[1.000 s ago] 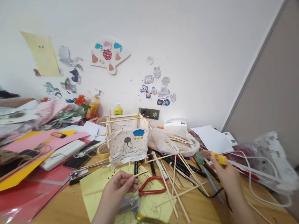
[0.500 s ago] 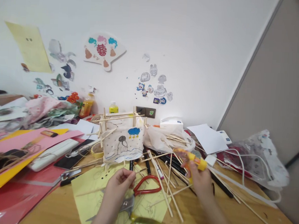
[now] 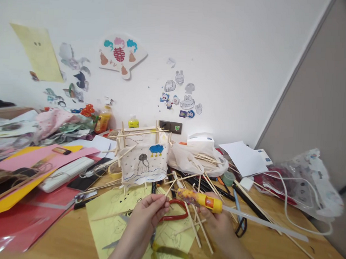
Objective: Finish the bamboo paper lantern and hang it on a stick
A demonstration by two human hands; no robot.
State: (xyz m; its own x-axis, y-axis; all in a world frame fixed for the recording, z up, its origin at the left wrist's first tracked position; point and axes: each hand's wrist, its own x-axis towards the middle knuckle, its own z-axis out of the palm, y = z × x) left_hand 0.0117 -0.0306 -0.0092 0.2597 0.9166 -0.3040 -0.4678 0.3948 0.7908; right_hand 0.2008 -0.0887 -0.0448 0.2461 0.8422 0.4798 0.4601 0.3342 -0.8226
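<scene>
My right hand (image 3: pixel 217 220) grips a yellow hot glue gun (image 3: pixel 201 198), its nozzle pointing left and a long clear glue stick (image 3: pixel 266 223) jutting from its back. My left hand (image 3: pixel 151 211) pinches a thin wooden stick (image 3: pixel 171 187) close to the nozzle; whether the two touch is hard to tell. Partly under my left hand lie scissors (image 3: pixel 175 219) with one red and one yellow-green handle, on yellow paper (image 3: pixel 98 218) with drawings. Just behind stands a stick frame covered with a drawn-on white sheet (image 3: pixel 133 168).
Loose wooden sticks (image 3: pixel 206 235) and pens lie beneath the glue gun. A plastic bag (image 3: pixel 180 160) of sticks sits behind, with green tape (image 3: pixel 228 178) beside it. Coloured paper (image 3: pixel 49 212), a phone (image 3: pixel 83 179) and a white power strip (image 3: pixel 66 174) crowd the left.
My right hand has brought the glue gun left and down, toward my left hand. My left hand has shifted slightly right, and the stick in it now shows. The view has shifted a little.
</scene>
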